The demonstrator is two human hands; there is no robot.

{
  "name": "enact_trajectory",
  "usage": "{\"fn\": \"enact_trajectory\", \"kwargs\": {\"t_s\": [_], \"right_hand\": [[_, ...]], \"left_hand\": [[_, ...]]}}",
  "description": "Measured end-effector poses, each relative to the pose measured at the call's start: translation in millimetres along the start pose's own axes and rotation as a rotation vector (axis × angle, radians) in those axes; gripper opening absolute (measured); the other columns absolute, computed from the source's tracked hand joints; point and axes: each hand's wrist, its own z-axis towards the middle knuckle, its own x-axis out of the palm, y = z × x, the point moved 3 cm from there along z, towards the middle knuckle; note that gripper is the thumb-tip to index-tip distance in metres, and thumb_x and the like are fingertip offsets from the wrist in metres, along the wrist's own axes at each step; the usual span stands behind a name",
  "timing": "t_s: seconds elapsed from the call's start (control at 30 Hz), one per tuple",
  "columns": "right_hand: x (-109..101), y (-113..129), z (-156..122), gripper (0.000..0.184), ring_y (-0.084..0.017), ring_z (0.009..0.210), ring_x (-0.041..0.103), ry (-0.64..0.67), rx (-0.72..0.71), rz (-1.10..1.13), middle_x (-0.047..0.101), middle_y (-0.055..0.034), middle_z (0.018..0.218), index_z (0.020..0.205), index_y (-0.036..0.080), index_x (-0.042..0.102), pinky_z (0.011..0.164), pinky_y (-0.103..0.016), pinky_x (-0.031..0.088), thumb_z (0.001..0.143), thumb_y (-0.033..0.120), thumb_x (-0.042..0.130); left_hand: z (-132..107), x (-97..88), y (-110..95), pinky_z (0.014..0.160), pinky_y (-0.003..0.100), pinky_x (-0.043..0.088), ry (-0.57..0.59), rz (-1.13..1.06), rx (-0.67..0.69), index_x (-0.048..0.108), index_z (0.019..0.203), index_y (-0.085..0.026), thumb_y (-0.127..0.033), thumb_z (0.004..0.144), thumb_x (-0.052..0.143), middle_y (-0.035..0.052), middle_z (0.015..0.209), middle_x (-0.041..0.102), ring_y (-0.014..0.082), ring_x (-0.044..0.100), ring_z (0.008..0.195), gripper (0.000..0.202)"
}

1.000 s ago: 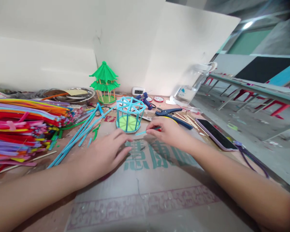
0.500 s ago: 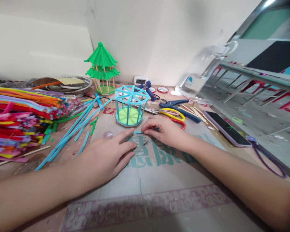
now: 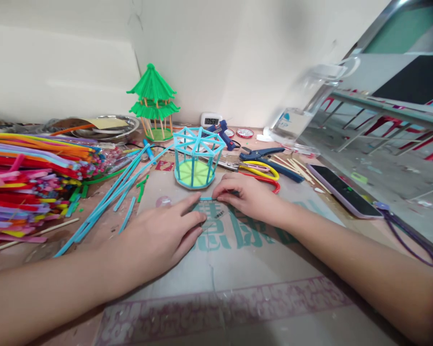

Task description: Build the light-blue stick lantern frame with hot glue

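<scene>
A short light-blue pipe cleaner (image 3: 206,198) lies on the translucent printed sheet (image 3: 267,317) between my two hands. My right hand (image 3: 246,196) pinches its right end between thumb and fingers. At the other end rests the index fingertip of my left hand (image 3: 162,230), whose fingers are stretched out and apart over the sheet; its thumb is hidden. Just beyond the fingertips stands a small light-blue frame (image 3: 198,156) of posts and a spoked top on a yellow-green round base. Long light-blue pipe cleaners (image 3: 104,199) lie to the left of it.
Bundled colourful pipe cleaners (image 3: 25,187) fill the left side, with a metal bowl (image 3: 130,129) behind. A green pagoda model (image 3: 152,103) stands at the back. Scissors (image 3: 260,170), pliers (image 3: 261,154), a glue gun (image 3: 222,134), a phone (image 3: 342,190) and a clear jug (image 3: 296,115) sit beyond and right.
The view has shifted slightly, so things appear a little further right. Both hands keep nearly the same pose at the short pipe cleaner.
</scene>
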Motion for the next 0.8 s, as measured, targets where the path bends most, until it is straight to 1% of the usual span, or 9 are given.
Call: {"fn": "enact_trajectory", "kwargs": {"t_s": [0.1, 0.2, 0.27, 0.37, 0.5, 0.67, 0.8], "right_hand": [[0.2, -0.6, -0.4, 0.013, -0.015, 0.083, 0.061, 0.002, 0.003, 0.002, 0.066, -0.0036, 0.087, 0.090, 0.018, 0.071, 0.076, -0.027, 0.046, 0.088, 0.011, 0.060], [-0.5, -0.7, -0.9, 0.014, -0.015, 0.084, 0.061, 0.002, 0.000, 0.004, 0.066, -0.0037, 0.087, 0.090, 0.019, 0.071, 0.076, -0.028, 0.046, 0.088, 0.011, 0.059], [-1.0, -0.3, -0.7, 0.014, -0.015, 0.084, 0.061, 0.006, 0.006, 0.005, 0.066, -0.0038, 0.087, 0.089, 0.018, 0.071, 0.076, -0.028, 0.046, 0.088, 0.011, 0.059], [-0.8, 0.8, 0.1, 0.012, -0.015, 0.082, 0.061, 0.017, 0.070, -0.008, 0.067, -0.0040, 0.087, 0.089, 0.018, 0.071, 0.075, -0.028, 0.046, 0.088, 0.014, 0.060], [0.5, 4.5, 0.3, 0.009, -0.015, 0.077, 0.061, 0.007, 0.174, -0.052, 0.069, -0.0029, 0.084, 0.089, 0.018, 0.070, 0.071, -0.027, 0.045, 0.085, 0.017, 0.062], [1.8, 10.8, 0.6, 0.010, -0.014, 0.074, 0.059, -0.003, 0.216, -0.114, 0.068, -0.0028, 0.083, 0.085, 0.016, 0.066, 0.069, -0.025, 0.043, 0.078, 0.012, 0.060], [2.5, 11.4, 2.1, 0.008, -0.014, 0.072, 0.057, 0.010, 0.263, -0.128, 0.067, -0.0027, 0.082, 0.082, 0.016, 0.065, 0.067, -0.026, 0.042, 0.077, 0.015, 0.060]], "left_hand": [[0.0, 0.7, 0.2, 0.073, 0.042, 0.060, 0.010, 0.000, 0.000, 0.066, 0.114, -0.029, -0.031, 0.097, 0.042, 0.0052, 0.138, 0.057, 0.0252, 0.071, 0.091, 0.029], [1.1, 0.2, 0.6, 0.075, 0.042, 0.059, 0.009, -0.005, 0.005, 0.066, 0.113, -0.029, -0.031, 0.097, 0.042, 0.0043, 0.139, 0.056, 0.0247, 0.071, 0.092, 0.029], [2.3, 0.0, 0.9, 0.075, 0.042, 0.060, 0.016, -0.013, 0.016, 0.066, 0.112, -0.029, -0.030, 0.097, 0.042, 0.0036, 0.137, 0.058, 0.0246, 0.071, 0.092, 0.029], [4.0, 1.2, 1.6, 0.073, 0.041, 0.060, 0.045, -0.026, 0.029, 0.066, 0.111, -0.028, -0.030, 0.096, 0.041, 0.0028, 0.134, 0.061, 0.0246, 0.071, 0.090, 0.029], [4.6, 2.3, 2.5, 0.075, 0.043, 0.059, 0.063, -0.022, 0.024, 0.065, 0.112, -0.028, -0.029, 0.096, 0.041, 0.0026, 0.133, 0.061, 0.0249, 0.071, 0.089, 0.029], [3.8, 0.9, 2.2, 0.080, 0.045, 0.059, 0.030, -0.010, 0.032, 0.066, 0.109, -0.026, -0.027, 0.095, 0.042, 0.0024, 0.138, 0.058, 0.0240, 0.071, 0.086, 0.027], [3.9, 2.0, 2.0, 0.079, 0.045, 0.059, 0.033, -0.017, 0.041, 0.066, 0.107, -0.027, -0.026, 0.095, 0.041, 0.0011, 0.139, 0.058, 0.0240, 0.071, 0.086, 0.027]]}}
